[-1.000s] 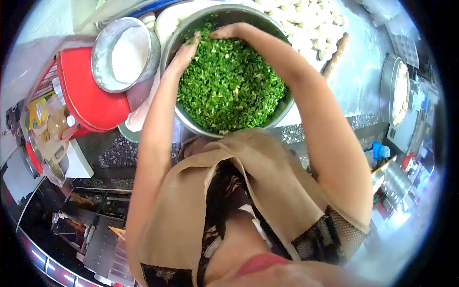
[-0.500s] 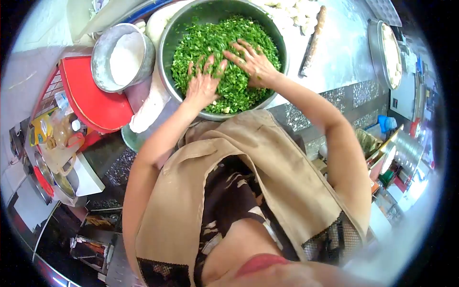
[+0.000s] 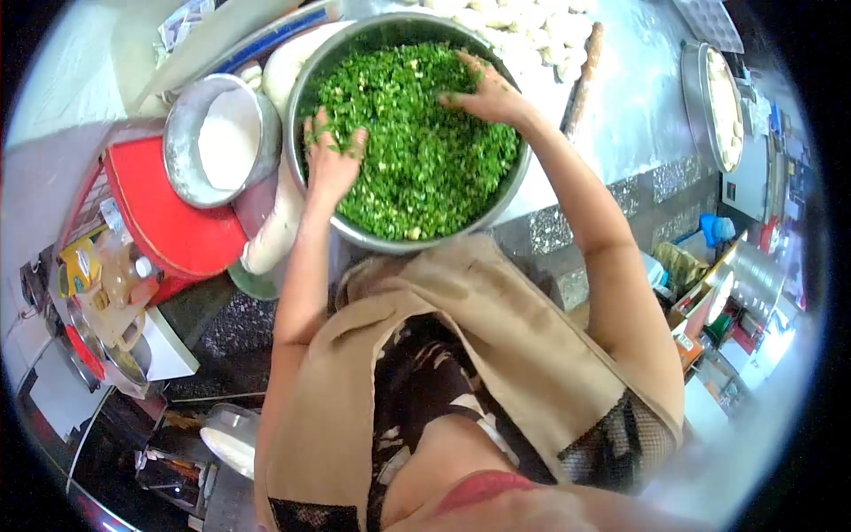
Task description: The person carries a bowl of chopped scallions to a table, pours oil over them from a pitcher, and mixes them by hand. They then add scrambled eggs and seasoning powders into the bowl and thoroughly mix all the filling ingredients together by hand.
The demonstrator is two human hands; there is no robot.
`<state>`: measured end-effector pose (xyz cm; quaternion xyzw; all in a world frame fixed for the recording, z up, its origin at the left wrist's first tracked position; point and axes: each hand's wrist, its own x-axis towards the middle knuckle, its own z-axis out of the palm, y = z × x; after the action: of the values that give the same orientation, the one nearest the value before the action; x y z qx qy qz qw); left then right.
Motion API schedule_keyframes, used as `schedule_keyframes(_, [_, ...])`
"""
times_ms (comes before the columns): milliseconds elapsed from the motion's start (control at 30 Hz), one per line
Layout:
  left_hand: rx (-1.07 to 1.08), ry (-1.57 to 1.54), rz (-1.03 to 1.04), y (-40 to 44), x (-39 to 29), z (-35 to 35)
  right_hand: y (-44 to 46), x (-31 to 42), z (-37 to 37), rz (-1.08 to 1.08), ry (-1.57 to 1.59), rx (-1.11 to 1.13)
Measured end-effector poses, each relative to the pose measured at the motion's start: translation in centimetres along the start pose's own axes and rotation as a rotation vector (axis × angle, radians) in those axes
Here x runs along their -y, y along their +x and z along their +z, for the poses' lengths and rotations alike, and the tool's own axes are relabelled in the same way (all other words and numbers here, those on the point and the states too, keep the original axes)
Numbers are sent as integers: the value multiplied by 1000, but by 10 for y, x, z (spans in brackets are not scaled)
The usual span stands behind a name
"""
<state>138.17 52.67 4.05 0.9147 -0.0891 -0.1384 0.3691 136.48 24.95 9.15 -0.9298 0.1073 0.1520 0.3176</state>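
Note:
A wide metal bowl (image 3: 295,142) holds a heap of chopped green leaves (image 3: 417,151) with small pale bits mixed in. At the bowl's left side, my left hand (image 3: 333,164) touches the greens with its fingers apart and thumb out, bits of green clinging to it. My right hand (image 3: 492,96) is at the upper right inside the bowl, thumb and fingers spread against the greens, also flecked with green. Neither hand grips anything that I can make out.
Left of the bowl stands a metal pot (image 3: 177,160) with white powder (image 3: 229,142), beside a red lid-like surface (image 3: 177,213). Pale dough pieces (image 3: 545,35) and a floury rolling pin (image 3: 585,80) lie on the metal worktop (image 3: 634,106). A round pan (image 3: 709,106) sits at far right.
My hands have moved apart from the middle of the greens, the left toward the bowl's left wall and the right toward the upper right. The greens look flatter and the bowl sits lower in view.

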Motion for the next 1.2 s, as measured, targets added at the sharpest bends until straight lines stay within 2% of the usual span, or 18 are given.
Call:
schedule_keyframes(67, [23, -390, -90, 42, 8, 7, 56, -6, 15, 266, 162, 86])
schedule_keyframes(167, [86, -436, -149, 88, 6, 22, 115, -1, 38, 194, 392, 496])
schedule_keyframes(267, [278, -614, -218, 102, 2, 14, 106, 24, 27, 60, 343, 661])
schedule_keyframes(300, [280, -509, -4, 87, -17, -2, 82, 42, 8, 1, 367, 729])
schedule_keyframes(400, [346, -330, 260, 43, -56, -31, 38, 57, -7, -193, 12, 631])
schedule_keyframes(433, [357, -210, 410, 32, -57, -35, 0, 84, -39, -135, -9, 621])
schedule_keyframes(500, [411, -237, 435, 12, -65, -47, -23, 49, -26, -317, 204, 436])
schedule_keyframes(533, [315, -27, 490, 6, -56, -50, -34, 35, -25, -269, 185, 290])
schedule_keyframes(567, [221, -406, 61, -2, -51, -43, -40, 20, -25, -225, 161, 144])
schedule_keyframes(600, [331, -787, -304, 0, -23, -34, -36, -7, -14, -34, 181, 109])
schedule_keyframes(633, [432, -1159, -687, 3, -12, -34, -26, -11, -9, 196, 286, 272])
schedule_keyframes(700, [383, -1159, -854, 11, -11, -15, -5, 11, -10, 599, 163, 469])
schedule_keyframes(767, [467, -1105, -790, 42, 17, 23, 53, -58, 54, 265, 523, 515])
schedule_keyframes(800, [506, -1024, -766, 49, 14, 30, 72, -71, 78, 247, 564, 515])
schedule_keyframes(967, [573, -798, -459, 49, -25, 1, 67, -16, 36, 32, 320, 700])
schedule_keyframes(1067, [541, -339, 56, 46, -22, -15, 7, 39, -20, -6, 207, 641])
schedule_keyframes(1167, [330, -517, -386, -1, -44, -45, -35, 0, -22, -105, 423, 294])
schedule_keyframes(1200, [250, -982, -716, -12, -53, -46, -45, -7, -17, 75, 559, 264])
